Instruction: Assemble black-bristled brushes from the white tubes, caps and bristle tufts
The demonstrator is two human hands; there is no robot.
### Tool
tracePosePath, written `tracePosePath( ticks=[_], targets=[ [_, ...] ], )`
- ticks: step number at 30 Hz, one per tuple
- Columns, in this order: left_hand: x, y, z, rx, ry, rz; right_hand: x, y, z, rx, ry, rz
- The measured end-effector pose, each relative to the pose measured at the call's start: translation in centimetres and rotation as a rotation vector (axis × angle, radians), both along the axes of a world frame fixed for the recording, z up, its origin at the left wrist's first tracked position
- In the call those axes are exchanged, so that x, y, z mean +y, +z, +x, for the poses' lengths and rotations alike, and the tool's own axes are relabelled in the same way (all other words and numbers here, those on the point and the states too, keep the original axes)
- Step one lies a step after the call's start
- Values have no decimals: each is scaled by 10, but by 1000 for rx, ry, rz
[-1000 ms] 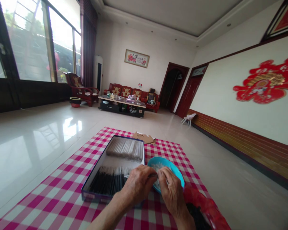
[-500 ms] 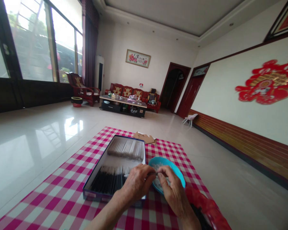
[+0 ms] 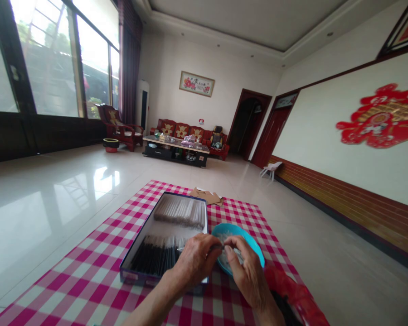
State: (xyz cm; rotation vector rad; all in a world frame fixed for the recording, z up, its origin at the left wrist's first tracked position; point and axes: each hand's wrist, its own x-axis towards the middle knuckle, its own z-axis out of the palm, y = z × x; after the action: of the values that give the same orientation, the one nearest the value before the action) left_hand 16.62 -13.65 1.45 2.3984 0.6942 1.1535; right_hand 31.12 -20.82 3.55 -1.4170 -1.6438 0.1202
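The left hand (image 3: 197, 262) holds a thin stick (image 3: 211, 247) in a narrow pinch beside the blue bowl (image 3: 236, 230). The right hand (image 3: 248, 276) closes narrowly near the stick's tip; whether it grips is indeterminate. The box (image 3: 131, 275) of sticks (image 3: 153, 258) lies adjacent, within reach.

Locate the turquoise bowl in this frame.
Head view: the turquoise bowl sits on the checked cloth, right of the open box, just beyond the right hand.
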Motion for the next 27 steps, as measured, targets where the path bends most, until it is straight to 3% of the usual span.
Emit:
tracePosePath(
  ticks=[5,14,21,27],
  targets=[
    [-1,0,1,12,-1,-6,2,-3,3,-42,12,-13],
    [-5,-2,3,34,16,29,14,-22,0,-161,-130,86],
    [-1,-2,2,11,9,-7,6,-12,2,-155,-23,13],
    [-2,-4,3,35,0,-2,13,-18,6,-191,-44,60]
  ],
)
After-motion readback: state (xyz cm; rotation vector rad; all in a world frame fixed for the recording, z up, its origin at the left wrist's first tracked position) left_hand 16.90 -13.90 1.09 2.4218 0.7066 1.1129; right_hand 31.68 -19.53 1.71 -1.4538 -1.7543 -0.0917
